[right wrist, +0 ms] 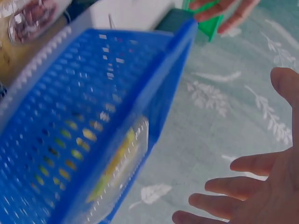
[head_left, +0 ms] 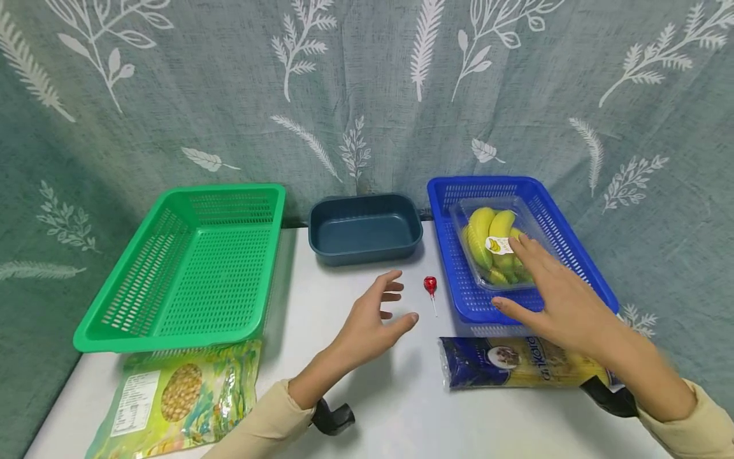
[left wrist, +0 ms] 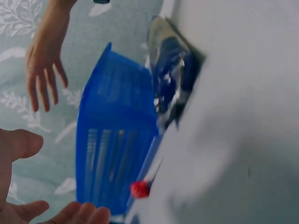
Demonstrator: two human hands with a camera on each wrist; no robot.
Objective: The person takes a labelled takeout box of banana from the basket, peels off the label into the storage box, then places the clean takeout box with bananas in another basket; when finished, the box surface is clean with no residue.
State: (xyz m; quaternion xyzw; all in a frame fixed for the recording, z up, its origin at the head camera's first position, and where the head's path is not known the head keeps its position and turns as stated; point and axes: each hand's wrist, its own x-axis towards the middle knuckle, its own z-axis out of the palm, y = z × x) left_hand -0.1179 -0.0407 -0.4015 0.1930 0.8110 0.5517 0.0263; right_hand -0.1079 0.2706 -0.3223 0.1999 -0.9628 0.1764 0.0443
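Over the blue basket [head_left: 459, 280] hovers my right hand [head_left: 564, 296], its fingers spread and holding nothing. Inside that basket lies a clear plastic box of bananas [head_left: 482, 236] with a white label. My left hand [head_left: 367, 322] is in the air above the white table, fingers loosely bent, thumb apart, with nothing in its grasp. Just right of it a red lollipop [head_left: 430, 285] lies on the table, close to the basket's left side. In the right wrist view the bananas [right wrist: 114, 163] show partly through the basket wall.
A green basket [head_left: 260, 299] stands at the left, partly over a green-yellow bag of chickpea-like kernels [head_left: 180, 395]. A dark blue tub [head_left: 367, 255] sits at the back middle. A pack of spaghetti [head_left: 516, 363] lies before the blue basket. Behind hangs a patterned curtain [head_left: 367, 95].
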